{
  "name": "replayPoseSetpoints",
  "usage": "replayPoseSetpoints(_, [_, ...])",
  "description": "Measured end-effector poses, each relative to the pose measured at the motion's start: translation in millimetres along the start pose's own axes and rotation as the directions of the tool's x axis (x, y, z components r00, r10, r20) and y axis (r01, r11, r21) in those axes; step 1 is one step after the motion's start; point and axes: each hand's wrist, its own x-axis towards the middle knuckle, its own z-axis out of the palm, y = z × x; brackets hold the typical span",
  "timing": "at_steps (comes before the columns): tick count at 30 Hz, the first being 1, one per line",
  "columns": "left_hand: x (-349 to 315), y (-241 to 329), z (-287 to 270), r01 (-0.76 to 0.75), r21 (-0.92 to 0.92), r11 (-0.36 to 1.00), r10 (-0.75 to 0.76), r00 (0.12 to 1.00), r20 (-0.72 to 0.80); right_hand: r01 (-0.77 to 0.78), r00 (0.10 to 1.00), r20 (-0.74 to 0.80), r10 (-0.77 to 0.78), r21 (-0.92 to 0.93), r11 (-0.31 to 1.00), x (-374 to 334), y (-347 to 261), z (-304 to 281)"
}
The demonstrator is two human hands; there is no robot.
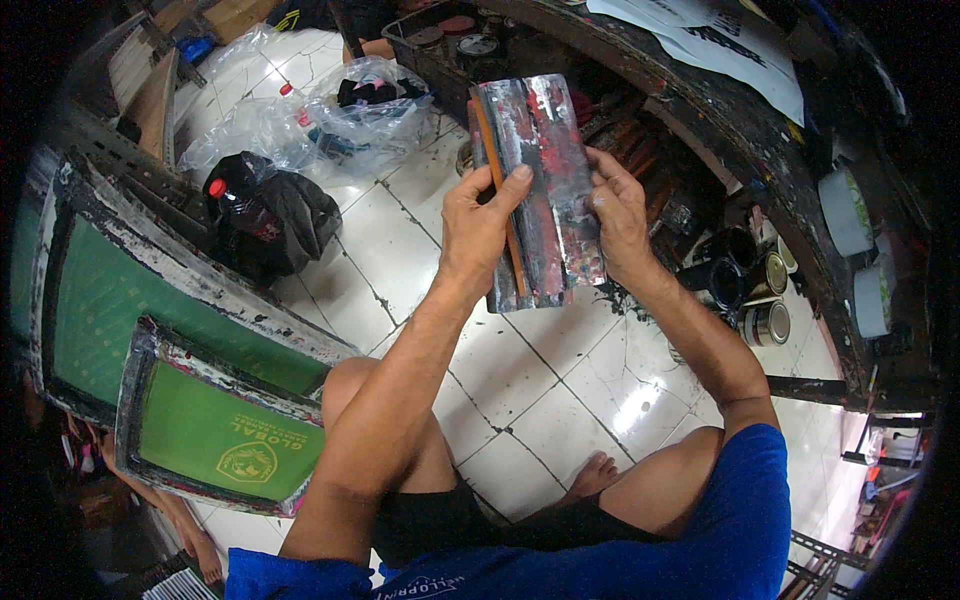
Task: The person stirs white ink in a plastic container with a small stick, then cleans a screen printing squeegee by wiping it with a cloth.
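In front of me, over the tiled floor, I hold up a screen-printing squeegee (pixel 550 180) with both hands. Its broad body is smeared with black, white and red ink, and an orange blade strip (pixel 498 190) runs along its left side. My left hand (pixel 475 230) grips that side, thumb on the face near the strip. At the opposite edge, my right hand (pixel 622 220) is closed with bent fingers against the squeegee. The fingers behind it are hidden.
Screen frames with green mesh (pixel 220 415) lean at my left. Beyond them are a black bag (pixel 290 220) and a clear plastic bag (pixel 350 130). An ink-stained bench (pixel 690 110) curves along the right, with paint cans (pixel 765 322) below. Beneath the frames shows a bare foot (pixel 207 560).
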Motion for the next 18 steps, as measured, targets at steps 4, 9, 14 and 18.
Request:
replayPoseSetpoints(4, [-2, 8, -2, 0.042, -0.097, 0.994, -0.042, 0.999, 0.004, -0.105, 0.991, -0.081, 0.109, 0.055, 0.993, 4, 1, -6])
replayPoseSetpoints(9, [5, 2, -6, 0.079, -0.21, 0.974, -0.088, 0.995, -0.037, -0.351, 0.935, 0.052, 0.351, 0.274, 0.895, -1, 20, -10])
replayPoseSetpoints(14, [4, -2, -9, 0.189, -0.173, 0.967, -0.186, 0.982, 0.03, -0.45, 0.891, 0.036, 0.452, 0.205, 0.87, -2, 31, -1])
replayPoseSetpoints(18, [13, -13, -14, 0.013, -0.056, 0.998, -0.012, 1.0, 0.021, -0.391, 0.9, -0.139, 0.413, 0.161, 0.906, 2, 55, -20])
